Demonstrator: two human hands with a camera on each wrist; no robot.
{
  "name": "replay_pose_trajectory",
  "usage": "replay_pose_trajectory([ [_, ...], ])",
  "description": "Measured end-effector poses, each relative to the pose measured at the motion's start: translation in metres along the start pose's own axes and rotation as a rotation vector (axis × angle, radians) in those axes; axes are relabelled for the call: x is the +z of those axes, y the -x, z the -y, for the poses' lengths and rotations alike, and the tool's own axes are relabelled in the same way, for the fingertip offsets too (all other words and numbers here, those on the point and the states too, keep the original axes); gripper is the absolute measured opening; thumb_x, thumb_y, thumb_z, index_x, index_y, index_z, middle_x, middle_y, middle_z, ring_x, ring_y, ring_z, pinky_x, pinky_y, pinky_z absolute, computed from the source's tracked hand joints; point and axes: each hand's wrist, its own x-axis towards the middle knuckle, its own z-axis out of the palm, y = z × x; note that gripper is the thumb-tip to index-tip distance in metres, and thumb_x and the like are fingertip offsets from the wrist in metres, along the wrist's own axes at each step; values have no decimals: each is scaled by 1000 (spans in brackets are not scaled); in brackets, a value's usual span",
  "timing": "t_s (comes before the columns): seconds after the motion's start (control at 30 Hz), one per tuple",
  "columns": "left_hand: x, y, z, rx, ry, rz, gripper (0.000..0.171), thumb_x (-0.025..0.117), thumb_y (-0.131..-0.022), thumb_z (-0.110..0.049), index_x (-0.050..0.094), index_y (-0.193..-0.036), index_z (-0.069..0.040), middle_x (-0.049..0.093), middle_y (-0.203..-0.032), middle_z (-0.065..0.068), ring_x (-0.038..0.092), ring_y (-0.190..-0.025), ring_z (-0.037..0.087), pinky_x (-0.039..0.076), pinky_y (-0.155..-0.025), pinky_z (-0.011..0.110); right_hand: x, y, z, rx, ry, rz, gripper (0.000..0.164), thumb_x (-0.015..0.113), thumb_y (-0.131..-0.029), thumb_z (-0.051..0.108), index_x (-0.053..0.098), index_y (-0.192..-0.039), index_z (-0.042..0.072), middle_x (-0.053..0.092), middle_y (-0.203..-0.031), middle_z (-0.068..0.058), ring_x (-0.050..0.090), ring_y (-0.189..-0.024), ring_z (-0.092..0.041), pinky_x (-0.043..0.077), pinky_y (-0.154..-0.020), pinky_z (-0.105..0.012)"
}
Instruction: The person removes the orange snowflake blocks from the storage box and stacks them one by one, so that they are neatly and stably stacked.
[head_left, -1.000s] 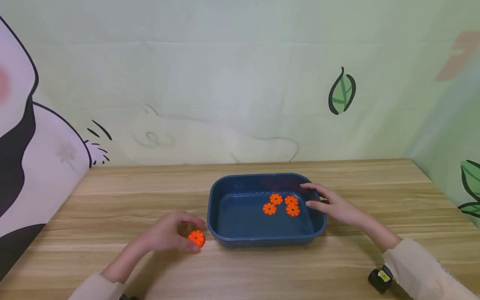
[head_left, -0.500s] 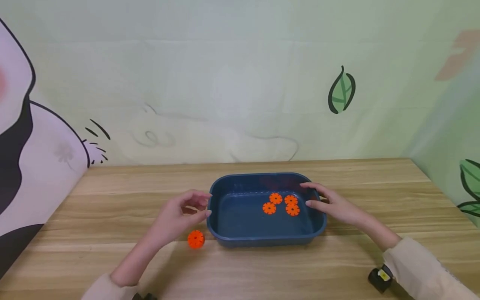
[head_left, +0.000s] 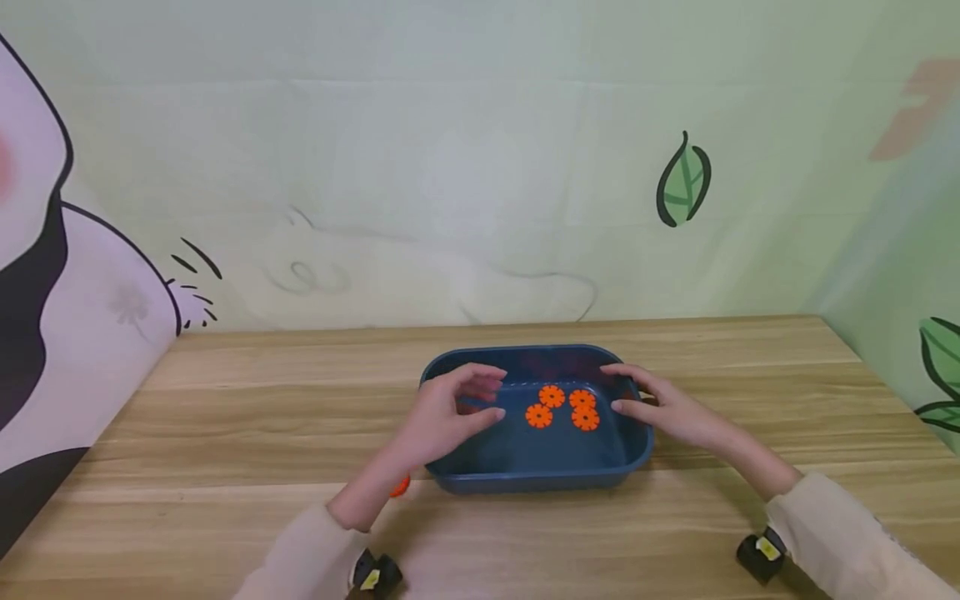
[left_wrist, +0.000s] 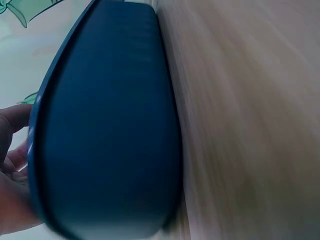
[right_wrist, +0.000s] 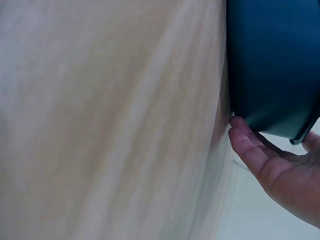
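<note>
A dark blue plastic basin (head_left: 536, 481) stands on the wooden table, with several flat orange notched discs (head_left: 538, 416) inside, towards its right half. My left hand (head_left: 450, 417) is over the basin's left part, fingers loosely bent, thumb and fingertips apart and nothing between them. The left wrist view shows the basin's outer wall (left_wrist: 110, 120) with the hand above its rim. My right hand (head_left: 667, 408) holds the basin's right end, thumb and index finger over the rim; in the right wrist view its other fingers (right_wrist: 255, 155) lie along the outside wall.
Another orange piece (head_left: 400, 486) lies on the table (head_left: 225, 467) just left of the basin, mostly hidden behind the left forearm. Behind the table rises a pale green wall (head_left: 465, 167) printed with cartoon figures. Each wrist carries a small black camera (head_left: 761, 557).
My left hand has left the orange piece on the table and moved right and away from me, over the basin. The right hand and the basin have stayed in place.
</note>
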Motion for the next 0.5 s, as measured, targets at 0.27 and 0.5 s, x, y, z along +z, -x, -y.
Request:
replay_pose_trajectory([
  [0.27, 27, -19, -4, -33, -64, 116, 43, 68, -81, -9, 54, -121, -6, 59, -117, 13, 57, -102, 26, 49, -83, 34, 0, 0, 1, -15, 4, -3, 48, 52, -93, 20, 36, -136, 5, 23, -143, -27, 21, -127, -52, 29, -95, -62],
  [0.5, 42, -32, -6, -102, -120, 191, 46, 68, -81, -11, 52, -124, -6, 58, -120, 12, 55, -108, 25, 46, -88, 37, 0, 0, 1, -12, 1, 5, 48, 51, -93, 19, 35, -136, 5, 24, -143, -26, 22, -126, -52, 29, -94, -63],
])
